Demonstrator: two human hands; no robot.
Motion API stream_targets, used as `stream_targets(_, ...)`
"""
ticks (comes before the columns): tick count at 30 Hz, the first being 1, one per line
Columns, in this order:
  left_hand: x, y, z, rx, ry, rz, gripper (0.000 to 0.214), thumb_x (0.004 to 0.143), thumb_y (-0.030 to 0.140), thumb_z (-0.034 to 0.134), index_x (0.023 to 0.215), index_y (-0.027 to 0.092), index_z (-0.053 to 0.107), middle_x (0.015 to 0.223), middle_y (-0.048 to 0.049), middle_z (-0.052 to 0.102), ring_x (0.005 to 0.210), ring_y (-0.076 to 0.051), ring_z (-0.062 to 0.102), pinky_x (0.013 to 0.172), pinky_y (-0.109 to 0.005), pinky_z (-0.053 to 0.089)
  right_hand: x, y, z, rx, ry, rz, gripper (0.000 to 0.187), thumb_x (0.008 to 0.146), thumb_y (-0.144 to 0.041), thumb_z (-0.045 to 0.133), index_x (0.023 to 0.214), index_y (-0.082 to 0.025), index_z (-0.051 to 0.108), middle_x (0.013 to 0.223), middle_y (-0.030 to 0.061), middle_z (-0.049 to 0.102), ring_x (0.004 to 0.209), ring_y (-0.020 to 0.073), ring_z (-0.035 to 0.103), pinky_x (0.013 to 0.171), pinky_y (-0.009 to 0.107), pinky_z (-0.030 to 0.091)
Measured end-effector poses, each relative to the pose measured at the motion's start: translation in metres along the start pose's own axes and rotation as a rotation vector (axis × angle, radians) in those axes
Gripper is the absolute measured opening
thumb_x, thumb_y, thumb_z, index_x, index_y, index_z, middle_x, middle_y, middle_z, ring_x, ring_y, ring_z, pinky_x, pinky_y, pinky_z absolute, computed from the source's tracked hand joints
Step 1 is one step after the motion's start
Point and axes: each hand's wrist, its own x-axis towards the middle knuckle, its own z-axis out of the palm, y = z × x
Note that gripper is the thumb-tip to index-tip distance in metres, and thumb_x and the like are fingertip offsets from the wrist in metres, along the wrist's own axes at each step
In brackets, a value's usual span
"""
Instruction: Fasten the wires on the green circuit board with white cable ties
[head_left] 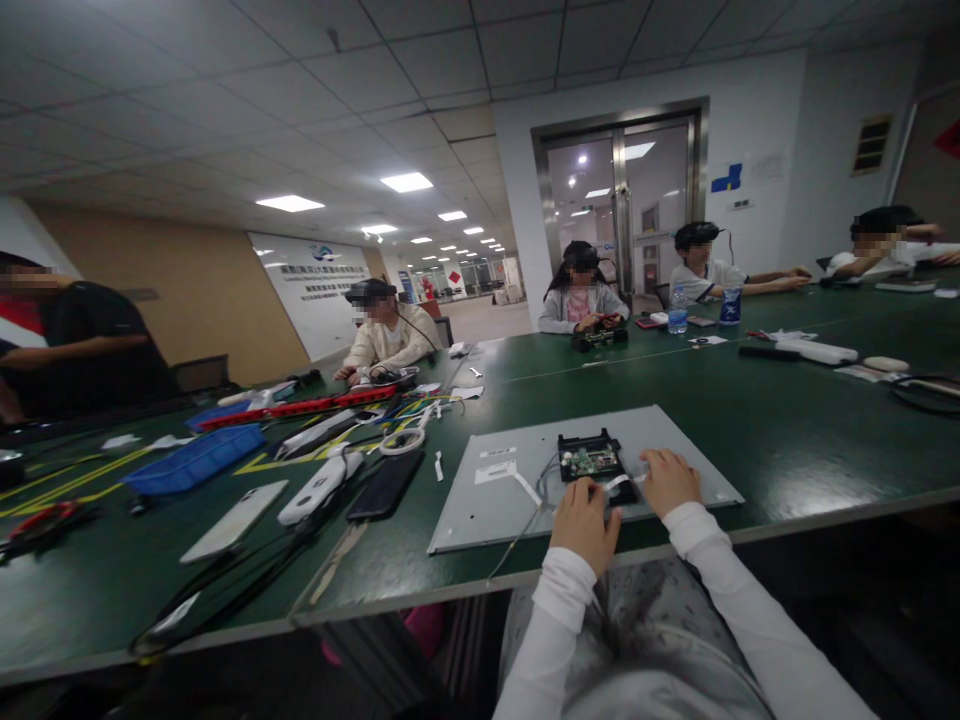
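A flat grey panel (pixel 517 505) lies on the green table in front of me. On it sits a black plastic housing (pixel 609 440) with a green circuit board (pixel 589 462) in it. A short white strip, perhaps a ribbon cable (pixel 619 483), shows at the housing's near edge, between my hands. My left hand (pixel 581 525) rests at that edge, fingers bent and thumb apart. To the right, my right hand (pixel 673 482) lies on the panel beside the housing, fingers spread and slightly curved. I see nothing held in either hand. A thin grey cable (pixel 517 543) runs off the panel's front edge.
Left of the panel lie a black phone (pixel 386 487), a white handheld device (pixel 319 485), a white phone (pixel 235 522) and a blue tray (pixel 195 460). Cables and a red power strip (pixel 300 406) stretch behind. Several people sit around the table. Bottles (pixel 677 312) stand across it.
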Motion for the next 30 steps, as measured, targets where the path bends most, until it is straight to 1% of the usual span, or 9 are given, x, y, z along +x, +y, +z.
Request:
stream_targets(6, 0.000, -0.003, 0.006, 0.016, -0.009, 0.008, 0.049, 0.075, 0.052, 0.038, 0.109, 0.018, 0.044, 0.114, -0.0096, 0.039, 0.108, -0.023, 0.035, 0.090, -0.038, 0.031, 0.012, 0.005, 0.011, 0.082, -0.025, -0.044, 0.036, 0.071, -0.007, 0.038, 0.100, -0.023, 0.052, 0.100, 0.0048, 0.053, 0.096, 0.0176, 0.043, 0.074, 0.028, 0.030)
stream_targets(10, 0.003, -0.002, 0.007, 0.022, -0.006, -0.010, 0.047, 0.076, 0.051, 0.035, 0.108, 0.018, 0.046, 0.110, -0.0087, 0.041, 0.106, -0.023, 0.036, 0.090, -0.037, 0.032, 0.018, 0.007, 0.015, 0.117, -0.048, -0.090, 0.034, 0.072, -0.010, 0.037, 0.100, -0.023, 0.052, 0.102, 0.0035, 0.053, 0.096, 0.0159, 0.043, 0.076, 0.026, 0.029)
stream_targets(14, 0.006, 0.000, 0.008, 0.031, -0.006, -0.048, 0.047, 0.076, 0.051, 0.036, 0.107, 0.018, 0.047, 0.109, -0.0088, 0.042, 0.105, -0.023, 0.037, 0.089, -0.038, 0.032, 0.023, 0.007, 0.020, 0.108, -0.060, -0.135, 0.034, 0.074, -0.013, 0.037, 0.103, -0.022, 0.051, 0.104, 0.0048, 0.051, 0.099, 0.0162, 0.042, 0.078, 0.026, 0.028)
stream_targets(19, 0.012, 0.002, 0.010, 0.054, 0.003, -0.071, 0.045, 0.076, 0.051, 0.036, 0.101, 0.016, 0.051, 0.104, -0.0098, 0.044, 0.101, -0.024, 0.040, 0.086, -0.038, 0.034, 0.035, 0.009, 0.027, 0.141, -0.081, -0.170, 0.034, 0.073, -0.014, 0.037, 0.103, -0.021, 0.051, 0.105, 0.0049, 0.051, 0.098, 0.0150, 0.042, 0.080, 0.025, 0.028)
stream_targets(22, 0.015, 0.005, 0.013, 0.068, -0.012, -0.115, 0.046, 0.076, 0.051, 0.037, 0.101, 0.015, 0.051, 0.103, -0.0110, 0.045, 0.100, -0.025, 0.041, 0.083, -0.039, 0.036, 0.045, 0.012, 0.030, 0.180, -0.096, -0.192, 0.034, 0.072, -0.014, 0.038, 0.102, -0.020, 0.052, 0.104, 0.0038, 0.052, 0.096, 0.0136, 0.043, 0.079, 0.024, 0.029)
stream_targets(25, 0.020, 0.010, 0.015, 0.085, -0.023, -0.163, 0.045, 0.077, 0.048, 0.038, 0.104, 0.014, 0.049, 0.104, -0.0124, 0.046, 0.100, -0.026, 0.041, 0.083, -0.041, 0.036, 0.053, 0.015, 0.033, 0.208, -0.103, -0.209, 0.033, 0.070, -0.013, 0.039, 0.100, -0.019, 0.053, 0.102, 0.0033, 0.053, 0.094, 0.0131, 0.044, 0.079, 0.023, 0.029)
stream_targets(27, 0.023, 0.014, 0.010, 0.090, -0.049, -0.175, 0.042, 0.077, 0.044, 0.038, 0.103, 0.013, 0.050, 0.104, -0.0132, 0.047, 0.099, -0.026, 0.042, 0.083, -0.041, 0.037, 0.056, 0.017, 0.035, 0.217, -0.095, -0.218, 0.032, 0.070, -0.013, 0.040, 0.099, -0.018, 0.053, 0.101, 0.0034, 0.054, 0.094, 0.0130, 0.045, 0.079, 0.023, 0.030)
stream_targets(28, 0.024, 0.018, 0.004, 0.081, -0.067, -0.171, 0.040, 0.078, 0.042, 0.039, 0.101, 0.012, 0.051, 0.102, -0.0134, 0.048, 0.098, -0.026, 0.043, 0.082, -0.042, 0.037, 0.057, 0.018, 0.036, 0.221, -0.089, -0.225, 0.032, 0.070, -0.013, 0.040, 0.098, -0.018, 0.053, 0.100, 0.0035, 0.054, 0.093, 0.0129, 0.045, 0.080, 0.023, 0.030)
stream_targets(30, 0.021, 0.028, -0.015, 0.023, -0.092, -0.114, 0.037, 0.078, 0.039, 0.039, 0.100, 0.012, 0.052, 0.098, -0.0129, 0.052, 0.095, -0.025, 0.046, 0.081, -0.042, 0.038, 0.057, 0.018, 0.038, 0.231, -0.076, -0.238, 0.031, 0.071, -0.012, 0.039, 0.099, -0.017, 0.053, 0.100, 0.0041, 0.054, 0.093, 0.0127, 0.045, 0.081, 0.023, 0.029)
